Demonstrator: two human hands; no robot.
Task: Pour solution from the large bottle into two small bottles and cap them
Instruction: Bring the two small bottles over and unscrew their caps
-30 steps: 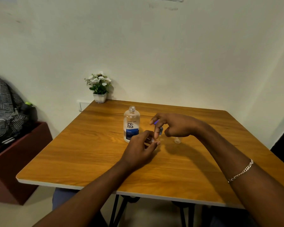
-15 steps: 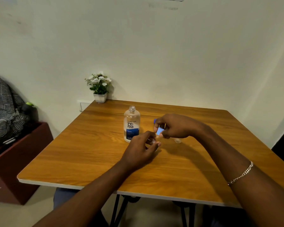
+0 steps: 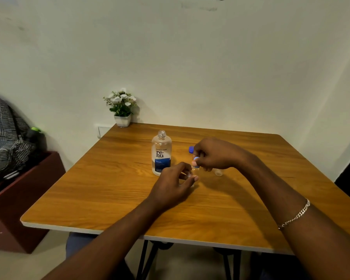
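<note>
Lowered onto the small bottle (image 3: 194, 169), the blue cap (image 3: 196, 159) is pinched in the right hand (image 3: 216, 154); the bottle, judged light and slippery, is gripped low by left hand (image 3: 173, 183) fingers.

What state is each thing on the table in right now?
Large bottle: upright, uncapped.
Small bottle: gripped by left hand, mostly hidden.
Blue cap: pinched by right hand over that bottle.
Second small bottle: standing, top hidden.
Second blue cap: loose on table.
</note>
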